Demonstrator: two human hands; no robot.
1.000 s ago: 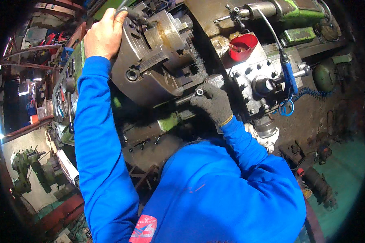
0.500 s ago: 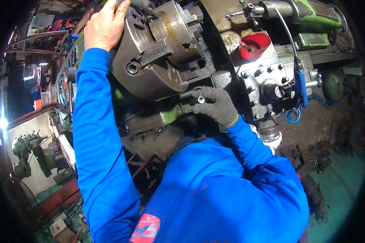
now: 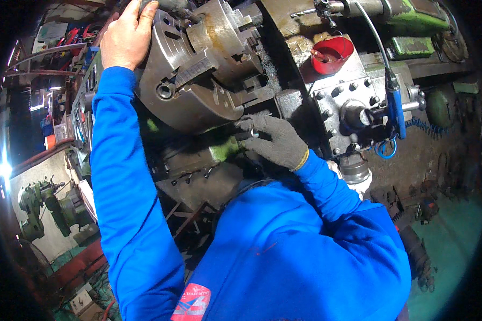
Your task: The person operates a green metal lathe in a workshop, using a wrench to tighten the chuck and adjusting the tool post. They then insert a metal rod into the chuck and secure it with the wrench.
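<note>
At the upper left, my bare left hand [image 3: 126,41] is closed at the rim of a large steel lathe faceplate [image 3: 198,109]. Its thumb lies by a dark cylindrical piece [image 3: 172,5], and the upper picture edge cuts off the fingertips, so what it grips is hidden. Against the disc sits a stepped chuck body [image 3: 214,37] with heavy jaws. Just below the chuck, my right hand [image 3: 279,142], in a grey glove, is closed round a small threaded bolt [image 3: 255,134]. The bolt's bright end shows between the fingers; the glove covers most of it.
Right of the chuck stands a bolted steel tool block [image 3: 351,120], with a red cup [image 3: 332,56] behind it. A blue-handled air gun [image 3: 395,115] hangs there on a coiled hose. A drill bit [image 3: 303,13] points left at the far right. Metal shavings [image 3: 270,72] lie beside the chuck.
The whole view has shifted a little, so the machine appears further left. My right hand has tilted the bolt, and its round end now faces less toward me. My left hand keeps its place at the rim.
</note>
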